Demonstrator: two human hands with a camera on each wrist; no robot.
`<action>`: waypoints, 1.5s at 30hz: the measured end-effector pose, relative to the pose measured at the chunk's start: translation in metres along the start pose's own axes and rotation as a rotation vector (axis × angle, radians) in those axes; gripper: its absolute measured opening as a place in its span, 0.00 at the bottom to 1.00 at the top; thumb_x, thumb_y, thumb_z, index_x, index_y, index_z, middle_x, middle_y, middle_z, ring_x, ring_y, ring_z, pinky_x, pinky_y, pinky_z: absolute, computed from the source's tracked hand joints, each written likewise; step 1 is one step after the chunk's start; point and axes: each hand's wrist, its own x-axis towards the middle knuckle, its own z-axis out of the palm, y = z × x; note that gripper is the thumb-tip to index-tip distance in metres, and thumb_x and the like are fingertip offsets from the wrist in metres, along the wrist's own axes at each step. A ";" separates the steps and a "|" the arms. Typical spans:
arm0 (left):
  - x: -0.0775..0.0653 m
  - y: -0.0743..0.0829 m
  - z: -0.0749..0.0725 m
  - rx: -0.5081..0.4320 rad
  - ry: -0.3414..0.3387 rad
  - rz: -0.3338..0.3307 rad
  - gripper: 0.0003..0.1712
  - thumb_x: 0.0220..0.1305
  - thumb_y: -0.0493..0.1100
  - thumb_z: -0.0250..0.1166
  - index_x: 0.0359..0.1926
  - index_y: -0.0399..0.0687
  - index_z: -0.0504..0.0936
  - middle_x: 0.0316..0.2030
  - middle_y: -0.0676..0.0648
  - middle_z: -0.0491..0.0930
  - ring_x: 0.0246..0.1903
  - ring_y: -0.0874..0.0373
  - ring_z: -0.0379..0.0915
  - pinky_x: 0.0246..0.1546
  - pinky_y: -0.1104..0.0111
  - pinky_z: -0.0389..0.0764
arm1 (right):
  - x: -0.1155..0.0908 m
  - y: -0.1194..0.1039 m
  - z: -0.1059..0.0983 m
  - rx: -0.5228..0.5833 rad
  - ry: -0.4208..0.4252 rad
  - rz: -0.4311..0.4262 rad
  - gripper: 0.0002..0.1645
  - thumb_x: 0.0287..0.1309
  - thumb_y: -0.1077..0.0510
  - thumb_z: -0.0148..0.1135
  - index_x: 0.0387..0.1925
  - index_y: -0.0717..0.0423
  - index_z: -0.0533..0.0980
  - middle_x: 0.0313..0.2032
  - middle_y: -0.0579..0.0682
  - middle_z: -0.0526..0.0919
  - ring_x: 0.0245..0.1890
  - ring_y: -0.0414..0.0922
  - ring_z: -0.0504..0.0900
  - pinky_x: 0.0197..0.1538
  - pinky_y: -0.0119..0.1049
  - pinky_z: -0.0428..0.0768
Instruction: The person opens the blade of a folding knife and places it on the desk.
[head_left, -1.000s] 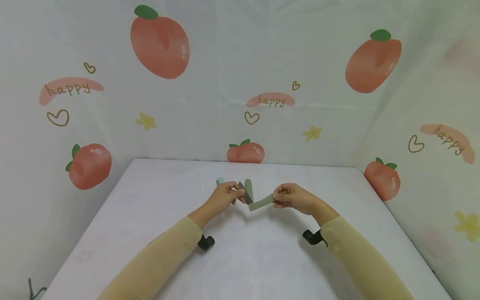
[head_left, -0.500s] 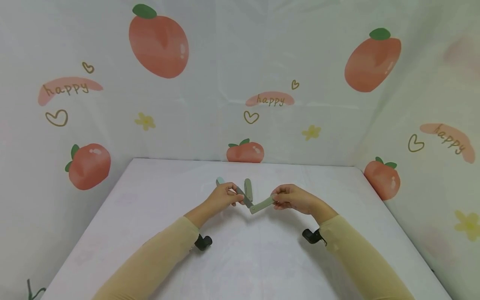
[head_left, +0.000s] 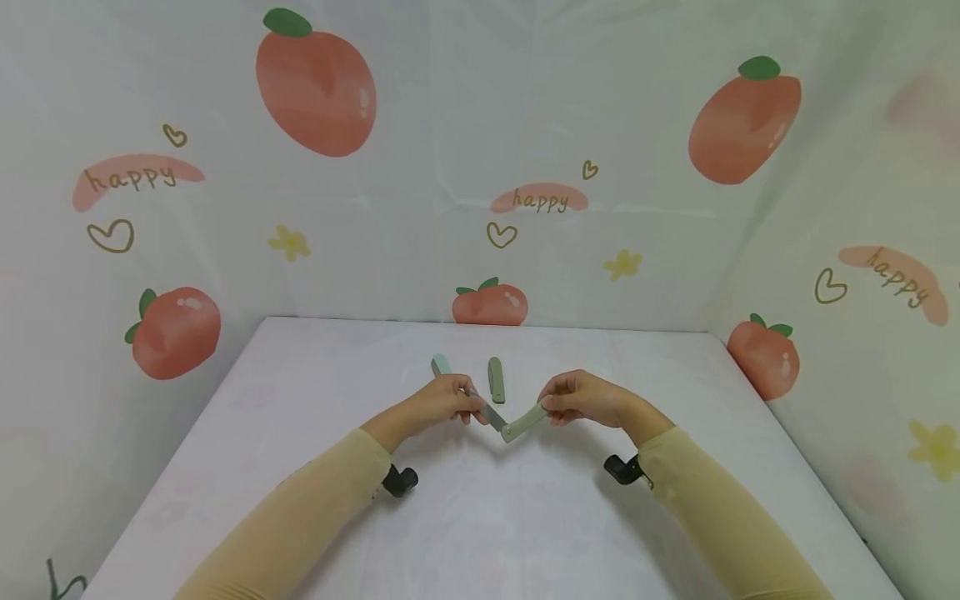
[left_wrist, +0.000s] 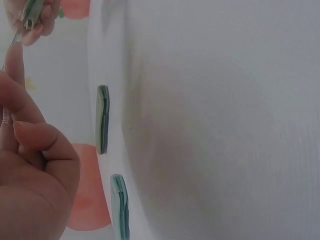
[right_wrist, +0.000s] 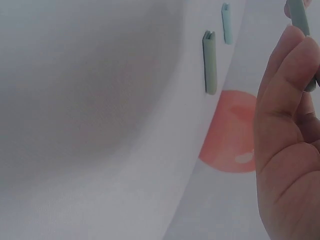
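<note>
An unfolded green folding knife [head_left: 525, 422] is held between my two hands over the table, its blade and handle forming a shallow V. My left hand [head_left: 438, 404] pinches the grey blade [head_left: 492, 416]. The far end of the green handle is gripped by the thumb and fingers of my right hand [head_left: 588, 398]. Behind it a folded green knife [head_left: 497, 380] lies on the table, also visible in both wrist views. A folded light-blue knife [head_left: 441, 364] lies further left, partly hidden behind my left hand in the head view.
The white tabletop [head_left: 510, 525] spreads around the hands. A white cloth backdrop [head_left: 420, 167] printed with peaches rises at the back and sides. A black wrist camera [head_left: 400, 481] sits below my left wrist and another camera [head_left: 622, 469] below the right.
Both hands have shifted slightly toward me with the unfolded knife, the left more than the right. The folded green knife now shows fully, apart from the blade. The folded knives stay put.
</note>
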 end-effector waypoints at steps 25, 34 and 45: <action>0.002 -0.003 0.003 -0.156 0.106 0.026 0.15 0.70 0.39 0.63 0.27 0.46 0.68 0.33 0.45 0.89 0.25 0.62 0.71 0.30 0.72 0.64 | -0.007 0.008 -0.007 0.089 0.140 -0.021 0.11 0.71 0.62 0.58 0.45 0.69 0.75 0.39 0.64 0.84 0.35 0.42 0.84 0.43 0.33 0.82; 0.007 -0.005 0.007 -0.229 0.193 -0.018 0.14 0.69 0.39 0.63 0.28 0.46 0.68 0.33 0.45 0.89 0.26 0.60 0.70 0.29 0.71 0.64 | -0.010 0.010 -0.004 0.172 0.205 -0.024 0.11 0.71 0.62 0.58 0.45 0.70 0.74 0.38 0.61 0.84 0.34 0.41 0.85 0.42 0.30 0.82; 0.006 -0.004 0.016 -0.348 0.266 -0.044 0.16 0.71 0.38 0.62 0.28 0.47 0.64 0.34 0.44 0.88 0.24 0.63 0.67 0.24 0.74 0.62 | -0.011 0.015 -0.002 0.274 0.257 -0.045 0.07 0.72 0.64 0.56 0.44 0.68 0.73 0.35 0.55 0.84 0.34 0.39 0.86 0.43 0.29 0.82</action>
